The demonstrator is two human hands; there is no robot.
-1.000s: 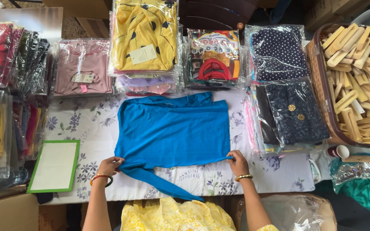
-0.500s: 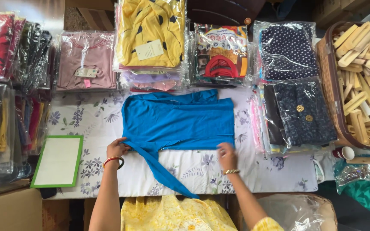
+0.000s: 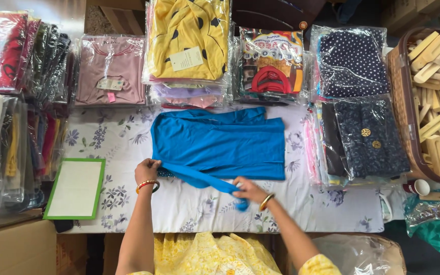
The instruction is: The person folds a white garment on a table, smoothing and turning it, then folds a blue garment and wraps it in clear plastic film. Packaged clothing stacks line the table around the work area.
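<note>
A bright blue garment (image 3: 225, 145) lies folded on the floral tablecloth (image 3: 128, 137) in the middle. One long blue sleeve trails from its lower left edge toward the front. My left hand (image 3: 147, 170) pinches the garment's lower left corner where the sleeve starts. My right hand (image 3: 248, 191) grips the sleeve near its loose end, in front of the garment.
Plastic-wrapped clothes packs ring the cloth: pink (image 3: 109, 69), yellow (image 3: 187, 38), printed (image 3: 268, 63), dark dotted (image 3: 355, 61) and navy (image 3: 367, 137). More packs stack at the left (image 3: 6, 122). A green-framed white board (image 3: 76, 187) lies front left. A basket of wooden pieces (image 3: 436, 97) stands right.
The garment's lower part has been folded up, so it looks shorter. My right hand has left the garment's lower edge and taken the sleeve end. My left hand stays at the left corner.
</note>
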